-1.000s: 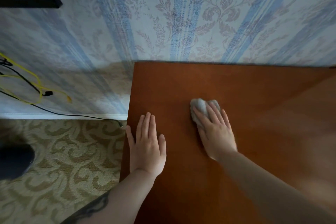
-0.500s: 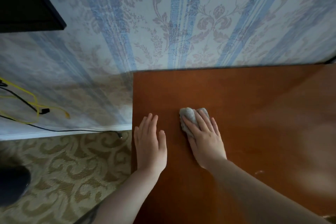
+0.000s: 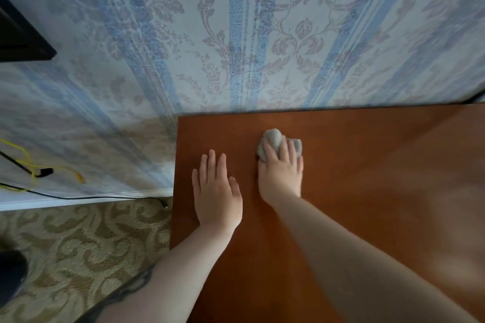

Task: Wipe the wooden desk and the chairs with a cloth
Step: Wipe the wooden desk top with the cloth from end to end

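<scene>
The reddish-brown wooden desk (image 3: 367, 178) fills the right half of the view, its back edge against the wall. A small bunched grey cloth (image 3: 274, 140) lies near the desk's far left corner, with my right hand (image 3: 280, 173) pressed down on it, fingers over the cloth. My left hand (image 3: 216, 194) rests flat on the desk close to its left edge, fingers together and holding nothing. No chair is in view.
Blue-striped floral wallpaper (image 3: 236, 34) stands right behind the desk. Left of the desk lies patterned beige carpet (image 3: 78, 244), with yellow and black cables (image 3: 39, 173) along the baseboard. A dark furniture corner (image 3: 21, 42) juts in at upper left, a dark object (image 3: 10, 273) at lower left.
My right hand has slid the cloth left and then farther toward the wall. My left hand has stayed flat in about the same place. The camera has tilted down a little.
</scene>
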Action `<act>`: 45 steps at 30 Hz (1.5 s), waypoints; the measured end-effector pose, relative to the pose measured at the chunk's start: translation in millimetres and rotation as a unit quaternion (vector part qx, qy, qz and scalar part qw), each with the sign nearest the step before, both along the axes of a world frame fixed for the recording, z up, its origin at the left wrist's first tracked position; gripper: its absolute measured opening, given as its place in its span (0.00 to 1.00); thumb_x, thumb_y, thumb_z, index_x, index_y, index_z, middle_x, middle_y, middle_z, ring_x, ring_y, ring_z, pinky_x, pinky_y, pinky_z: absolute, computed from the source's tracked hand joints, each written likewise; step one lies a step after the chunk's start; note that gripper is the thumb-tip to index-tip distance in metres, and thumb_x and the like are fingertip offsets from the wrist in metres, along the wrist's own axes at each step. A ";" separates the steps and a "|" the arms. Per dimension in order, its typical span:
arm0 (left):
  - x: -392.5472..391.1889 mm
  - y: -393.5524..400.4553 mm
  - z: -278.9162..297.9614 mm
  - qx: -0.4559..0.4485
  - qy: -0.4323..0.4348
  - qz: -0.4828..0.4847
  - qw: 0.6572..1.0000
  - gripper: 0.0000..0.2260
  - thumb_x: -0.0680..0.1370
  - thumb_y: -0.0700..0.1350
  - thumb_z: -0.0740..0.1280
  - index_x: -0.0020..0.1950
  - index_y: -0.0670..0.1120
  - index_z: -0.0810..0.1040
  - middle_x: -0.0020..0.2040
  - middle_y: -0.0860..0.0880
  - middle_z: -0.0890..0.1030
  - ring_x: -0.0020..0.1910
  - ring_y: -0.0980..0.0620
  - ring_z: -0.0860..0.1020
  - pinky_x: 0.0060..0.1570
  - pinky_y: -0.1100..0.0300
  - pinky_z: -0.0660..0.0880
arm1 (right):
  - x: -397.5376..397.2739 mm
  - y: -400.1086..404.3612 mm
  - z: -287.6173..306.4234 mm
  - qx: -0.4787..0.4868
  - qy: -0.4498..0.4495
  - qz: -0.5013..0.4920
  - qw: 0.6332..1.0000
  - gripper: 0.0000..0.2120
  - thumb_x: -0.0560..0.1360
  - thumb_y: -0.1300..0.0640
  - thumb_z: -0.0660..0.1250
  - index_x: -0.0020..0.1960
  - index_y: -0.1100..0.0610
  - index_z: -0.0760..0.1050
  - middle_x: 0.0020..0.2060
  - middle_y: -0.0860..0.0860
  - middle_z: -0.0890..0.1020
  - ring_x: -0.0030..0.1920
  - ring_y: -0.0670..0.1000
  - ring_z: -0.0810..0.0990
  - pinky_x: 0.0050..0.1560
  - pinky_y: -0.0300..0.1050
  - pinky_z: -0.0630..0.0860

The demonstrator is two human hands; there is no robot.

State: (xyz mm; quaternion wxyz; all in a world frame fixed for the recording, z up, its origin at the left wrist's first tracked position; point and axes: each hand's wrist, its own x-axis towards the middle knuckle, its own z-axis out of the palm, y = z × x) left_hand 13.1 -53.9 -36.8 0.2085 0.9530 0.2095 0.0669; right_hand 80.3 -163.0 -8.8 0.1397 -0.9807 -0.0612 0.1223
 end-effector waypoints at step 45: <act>-2.2 -21.8 -6.8 0.110 0.076 -0.015 0.991 0.24 0.82 0.50 0.45 0.77 0.45 0.60 0.78 0.45 0.59 0.77 0.47 0.55 0.73 0.47 0.54 | 74.8 -4.2 -11.6 -0.004 -0.042 -0.040 0.998 0.23 0.83 0.47 0.49 0.78 0.41 0.54 0.79 0.50 0.49 0.78 0.51 0.42 0.76 0.52 0.39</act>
